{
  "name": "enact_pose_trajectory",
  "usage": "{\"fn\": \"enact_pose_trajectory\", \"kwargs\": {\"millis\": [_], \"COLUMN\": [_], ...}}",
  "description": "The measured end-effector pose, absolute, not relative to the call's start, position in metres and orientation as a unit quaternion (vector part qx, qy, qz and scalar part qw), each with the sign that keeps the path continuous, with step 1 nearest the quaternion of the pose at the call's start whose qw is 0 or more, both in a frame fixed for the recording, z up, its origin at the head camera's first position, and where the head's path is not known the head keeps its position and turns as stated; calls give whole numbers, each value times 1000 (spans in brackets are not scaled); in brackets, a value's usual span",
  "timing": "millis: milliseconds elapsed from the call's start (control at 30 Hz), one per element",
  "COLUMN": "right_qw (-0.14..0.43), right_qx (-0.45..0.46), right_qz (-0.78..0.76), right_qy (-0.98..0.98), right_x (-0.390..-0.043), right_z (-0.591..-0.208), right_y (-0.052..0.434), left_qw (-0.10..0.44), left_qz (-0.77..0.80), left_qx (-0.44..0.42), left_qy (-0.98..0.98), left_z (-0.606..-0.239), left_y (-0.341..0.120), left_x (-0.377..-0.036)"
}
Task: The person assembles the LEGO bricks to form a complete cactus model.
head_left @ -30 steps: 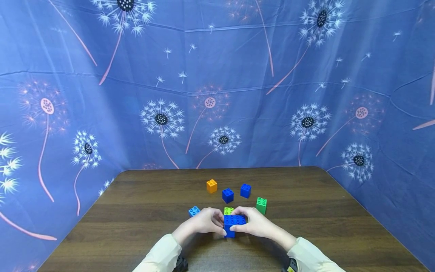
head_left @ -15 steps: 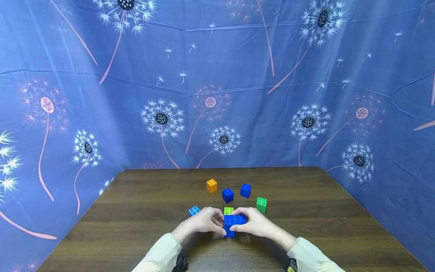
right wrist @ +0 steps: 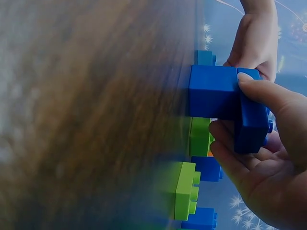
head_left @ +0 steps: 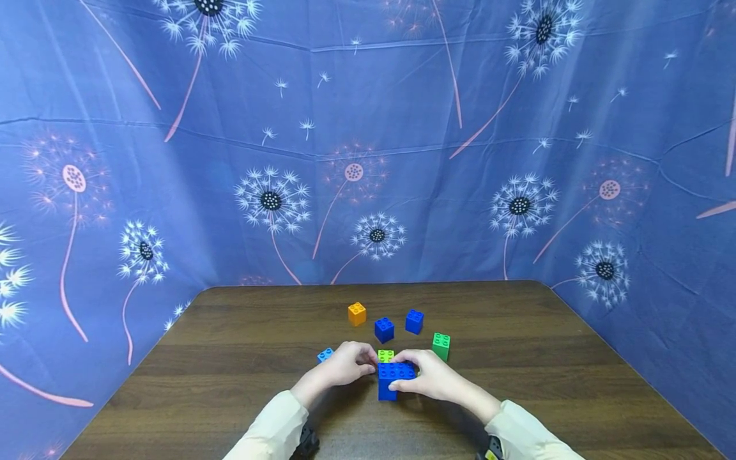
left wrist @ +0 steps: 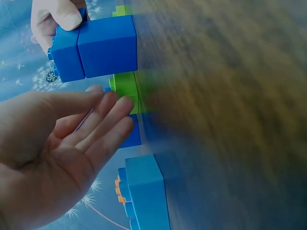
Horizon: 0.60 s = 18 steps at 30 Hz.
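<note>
A long dark blue toy brick (head_left: pixel 398 370) sits across the top of a square dark blue brick (head_left: pixel 387 391), overhanging it to the right. My right hand (head_left: pixel 428 375) grips the long brick's overhanging end, thumb on the near face and fingers behind, as the right wrist view shows. Just left of the stack is my left hand (head_left: pixel 344 365). Its fingers are loosely extended and hold nothing, and in the left wrist view a gap separates them from the bricks. Behind the stack stands a lime brick (head_left: pixel 385 354).
A light blue brick (head_left: pixel 325 353) lies behind my left hand. Farther back on the wooden table (head_left: pixel 241 370) are an orange brick (head_left: pixel 357 314) and two dark blue bricks, with a green brick (head_left: pixel 441 346) to the right. Another lime brick (right wrist: pixel 186 189) shows beside my right hand.
My left hand has let go of the blue stack and drawn back slightly up and left. My right hand keeps its grip on the long brick.
</note>
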State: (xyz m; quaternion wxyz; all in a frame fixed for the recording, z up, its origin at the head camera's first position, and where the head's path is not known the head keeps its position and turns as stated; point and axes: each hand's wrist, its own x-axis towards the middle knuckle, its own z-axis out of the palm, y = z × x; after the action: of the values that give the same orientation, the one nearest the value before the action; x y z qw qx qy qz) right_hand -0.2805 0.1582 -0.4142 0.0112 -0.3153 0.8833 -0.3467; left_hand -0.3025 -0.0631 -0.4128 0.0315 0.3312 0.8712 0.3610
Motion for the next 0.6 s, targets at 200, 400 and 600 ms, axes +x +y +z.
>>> {"fn": "enact_pose_trajectory", "kwargs": {"millis": [200,400,600], "right_qw": [14,9,9], "right_qx": [-321,-326,-323], "right_qz": [-352,-359,-358], "right_qy": [879,875,876], "right_x": [-280,-279,-281], "right_z": [-411,-410,-412], "right_y": [160,160,159], "left_qw": [-6,-24,14], "left_qz": [387,373,345], "left_qx": [303,295,294], "left_qy": [871,880,891], "left_z": [-414,-414,-417], "left_y": [-57,-53,-52], "left_x": [-311,-318,-324]}}
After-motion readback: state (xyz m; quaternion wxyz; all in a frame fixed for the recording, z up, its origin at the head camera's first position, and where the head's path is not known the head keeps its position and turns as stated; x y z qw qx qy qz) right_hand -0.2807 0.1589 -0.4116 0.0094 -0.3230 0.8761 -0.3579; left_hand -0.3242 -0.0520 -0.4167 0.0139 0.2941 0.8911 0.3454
